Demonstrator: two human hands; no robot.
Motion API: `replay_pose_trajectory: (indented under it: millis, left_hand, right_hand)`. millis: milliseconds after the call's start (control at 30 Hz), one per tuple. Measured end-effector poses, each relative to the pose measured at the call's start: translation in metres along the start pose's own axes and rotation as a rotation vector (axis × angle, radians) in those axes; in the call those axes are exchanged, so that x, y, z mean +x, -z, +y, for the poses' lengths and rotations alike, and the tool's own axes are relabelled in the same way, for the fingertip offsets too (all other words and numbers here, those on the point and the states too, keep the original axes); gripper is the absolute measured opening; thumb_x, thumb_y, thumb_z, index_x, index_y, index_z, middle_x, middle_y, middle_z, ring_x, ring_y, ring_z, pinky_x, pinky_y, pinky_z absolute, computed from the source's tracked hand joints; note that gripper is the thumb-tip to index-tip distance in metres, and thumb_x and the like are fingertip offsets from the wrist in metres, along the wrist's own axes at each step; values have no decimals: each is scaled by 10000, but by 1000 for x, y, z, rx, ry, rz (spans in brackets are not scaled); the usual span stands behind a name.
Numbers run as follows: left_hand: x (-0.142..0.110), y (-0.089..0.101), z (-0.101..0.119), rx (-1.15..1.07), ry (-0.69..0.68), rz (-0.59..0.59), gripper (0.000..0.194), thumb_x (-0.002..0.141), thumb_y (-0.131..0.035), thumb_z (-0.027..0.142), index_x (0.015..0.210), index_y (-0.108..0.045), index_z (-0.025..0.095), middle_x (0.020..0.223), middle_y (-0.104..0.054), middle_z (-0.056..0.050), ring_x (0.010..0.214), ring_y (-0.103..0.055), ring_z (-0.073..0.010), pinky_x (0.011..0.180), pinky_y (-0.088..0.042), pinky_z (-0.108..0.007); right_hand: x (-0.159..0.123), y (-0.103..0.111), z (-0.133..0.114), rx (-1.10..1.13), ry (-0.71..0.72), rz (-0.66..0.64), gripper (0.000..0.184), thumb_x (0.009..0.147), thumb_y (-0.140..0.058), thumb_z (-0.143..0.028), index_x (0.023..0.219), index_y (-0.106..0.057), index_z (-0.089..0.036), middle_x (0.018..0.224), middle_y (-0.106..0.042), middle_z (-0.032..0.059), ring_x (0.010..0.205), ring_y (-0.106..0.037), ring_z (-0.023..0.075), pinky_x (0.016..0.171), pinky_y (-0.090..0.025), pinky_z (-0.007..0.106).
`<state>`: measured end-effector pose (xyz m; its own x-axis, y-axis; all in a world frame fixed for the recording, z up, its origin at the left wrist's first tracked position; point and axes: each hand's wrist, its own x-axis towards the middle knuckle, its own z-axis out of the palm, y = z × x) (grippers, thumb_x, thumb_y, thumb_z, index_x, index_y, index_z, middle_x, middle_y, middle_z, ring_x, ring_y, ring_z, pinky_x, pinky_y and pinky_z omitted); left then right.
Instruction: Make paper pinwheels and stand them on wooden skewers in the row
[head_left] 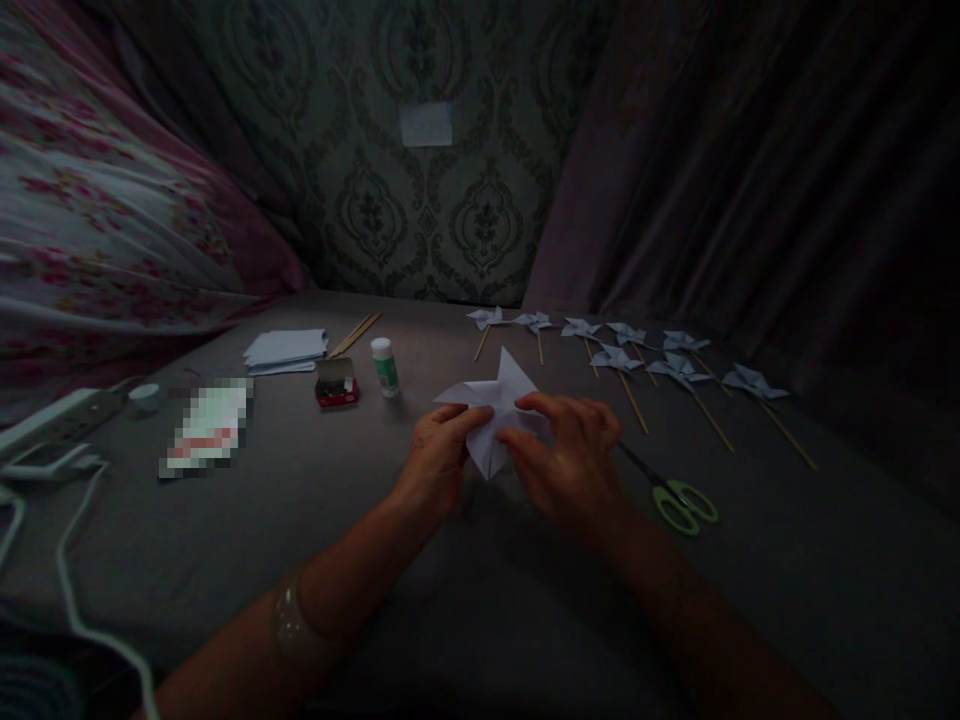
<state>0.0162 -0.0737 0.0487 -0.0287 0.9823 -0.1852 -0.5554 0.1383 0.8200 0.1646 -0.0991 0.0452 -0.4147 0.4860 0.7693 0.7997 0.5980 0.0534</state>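
A white paper pinwheel with pointed, folded blades is held above the middle of the table. My left hand is closed on its left side, thumb on top of the paper. At its right side is my right hand, fingers curled, with thumb and index fingertips on the paper near the centre and a small gap between them. No stick shows on this pinwheel; its underside is hidden. Scissors with green handles lie to the right of my right hand, their blades partly hidden by it.
Several finished pinwheels on sticks lie at the back right. A glue stick stands beside a small open red box. Behind are white paper sheets and wooden sticks. A power strip and white cable lie left.
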Motion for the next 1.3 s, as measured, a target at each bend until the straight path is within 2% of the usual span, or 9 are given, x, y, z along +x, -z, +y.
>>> replay_pose_trajectory:
  millis: [67,133,333,500,567,733,900,1033,1300]
  left_hand:
    - [0,1,-1,8,-8,-2,156,538,-765,145,652,-673,92,611,-657,-38,524,-597,-114,518,-470,-215]
    - [0,0,-1,14,-7,1,154,540,-764,147,648,-669,91,601,-648,-33,514,-587,-108,508,-461,-208]
    - [1,1,1,-3,11,20,159,538,-755,145,666,-676,92,622,-660,-43,522,-596,-116,509,-472,-215]
    - [3,3,0,4,19,29,166,533,-758,149,660,-667,93,625,-660,-39,528,-594,-114,508,-461,-207]
    - [1,1,0,8,21,21,166,532,-760,150,654,-662,94,621,-658,-38,528,-593,-113,509,-455,-206]
    - [-4,-5,1,16,10,32,172,517,-772,145,626,-646,102,587,-637,-28,508,-576,-111,497,-435,-214]
    - [-9,-7,-1,31,2,24,175,515,-775,145,625,-650,95,597,-641,-35,508,-568,-108,498,-424,-219]
    - [-11,-10,-1,18,-2,16,162,519,-773,141,627,-661,95,599,-648,-33,516,-573,-108,519,-436,-220]
    - [-13,-13,0,4,3,14,158,525,-781,124,640,-681,85,617,-669,-42,527,-591,-110,531,-450,-215]
  right_hand:
    - [-2,-4,-1,3,9,5,123,833,-604,-179,898,-666,-263,1148,-611,57,1053,-501,244,947,-286,459]
    - [-3,-6,-1,15,15,5,100,840,-600,-188,870,-662,-260,1150,-607,51,1056,-493,242,950,-282,453]
    - [-5,-7,2,-11,59,-88,318,835,-534,-83,1077,-625,-268,1261,-547,70,1136,-457,245,998,-256,468]
    - [-3,-5,1,55,47,-13,95,853,-607,-196,906,-662,-252,1192,-594,60,1103,-485,236,977,-283,445]
    - [-2,-3,0,101,5,2,36,845,-635,-248,852,-670,-245,1155,-613,58,1078,-506,236,950,-307,435]
    - [1,-2,-2,239,-222,4,53,839,-639,-262,819,-687,-255,1104,-620,50,1033,-545,233,898,-371,428]
    - [2,-6,-2,357,-402,83,77,825,-634,-269,773,-685,-247,1062,-615,57,1011,-554,245,877,-412,450]
    - [2,-7,-3,349,-454,105,71,816,-642,-254,752,-667,-234,1055,-613,63,999,-553,245,883,-412,463]
    - [3,-7,-3,334,-463,129,88,802,-646,-239,715,-647,-222,1027,-608,64,978,-552,245,870,-418,467]
